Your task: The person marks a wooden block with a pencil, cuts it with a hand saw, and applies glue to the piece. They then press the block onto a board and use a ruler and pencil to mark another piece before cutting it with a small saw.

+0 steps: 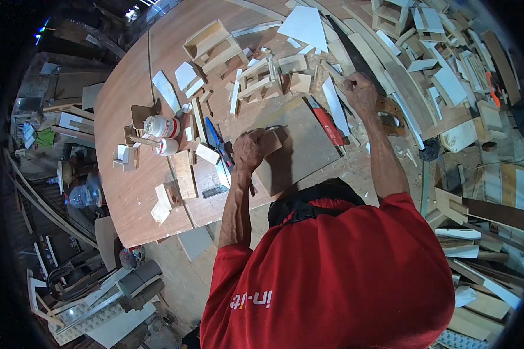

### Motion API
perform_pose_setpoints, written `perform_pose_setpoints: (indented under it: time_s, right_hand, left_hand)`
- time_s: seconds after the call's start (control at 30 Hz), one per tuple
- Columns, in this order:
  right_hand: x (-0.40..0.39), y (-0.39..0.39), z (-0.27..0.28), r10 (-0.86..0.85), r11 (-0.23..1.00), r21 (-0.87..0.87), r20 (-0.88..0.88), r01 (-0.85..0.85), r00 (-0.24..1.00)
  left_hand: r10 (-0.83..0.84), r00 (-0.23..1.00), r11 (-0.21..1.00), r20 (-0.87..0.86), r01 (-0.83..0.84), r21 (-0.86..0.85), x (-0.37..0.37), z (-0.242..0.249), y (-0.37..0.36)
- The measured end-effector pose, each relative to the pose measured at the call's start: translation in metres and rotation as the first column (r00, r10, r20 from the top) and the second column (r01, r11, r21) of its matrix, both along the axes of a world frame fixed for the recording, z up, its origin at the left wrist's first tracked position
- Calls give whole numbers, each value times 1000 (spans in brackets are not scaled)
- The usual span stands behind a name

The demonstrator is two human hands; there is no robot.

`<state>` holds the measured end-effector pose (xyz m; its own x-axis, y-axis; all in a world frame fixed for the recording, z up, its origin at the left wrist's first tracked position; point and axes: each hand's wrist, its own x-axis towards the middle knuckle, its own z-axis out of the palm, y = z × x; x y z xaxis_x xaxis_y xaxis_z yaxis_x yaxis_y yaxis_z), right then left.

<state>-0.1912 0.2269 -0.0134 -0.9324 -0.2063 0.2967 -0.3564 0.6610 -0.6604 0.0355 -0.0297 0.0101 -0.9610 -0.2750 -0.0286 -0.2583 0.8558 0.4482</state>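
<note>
My left hand (249, 150) is closed around a small wooden block (269, 142) over the left part of a flat grey-brown board (303, 145). To the right, my right hand (360, 90) is closed at the end of a thin wooden strip (335, 75), beside the dark blade of a handsaw (348, 49). A red tool (326, 122) lies along the board's right edge, between my hands. Just left of my left hand is a blue-handled tool (213, 136).
White jars (162, 127) stand on the table (119, 192) at the left. Small wooden frames (215, 46) and white offcuts (304, 28) lie at the back. Scrap wood (448, 81) is piled at the right, near the saw's handle (392, 116).
</note>
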Motion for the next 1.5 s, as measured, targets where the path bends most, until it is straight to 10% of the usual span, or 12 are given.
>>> perform_pose_setpoints:
  time_s: [0.27,0.77,1.17,1.37,1.5]
  right_hand:
    - [2,8,3,9,1000,-11,21,-9,1000]
    - [53,12,-17,151,878,473,-125,-75,981]
    - [53,10,3,-38,749,657,176,-89,984]
    - [84,33,35,-163,857,509,117,81,980]
    - [109,28,33,86,987,-161,524,-1,848]
  left_hand:
    - [17,999,999,-33,-16,44,0,-4,1]
    - [17,1000,999,0,-17,43,-4,-6,-4]
    - [-23,999,1000,22,23,-1,-3,0,-4]
    - [-47,998,996,-49,50,74,-4,0,-6]
    - [-52,998,993,44,47,107,-8,6,-9]
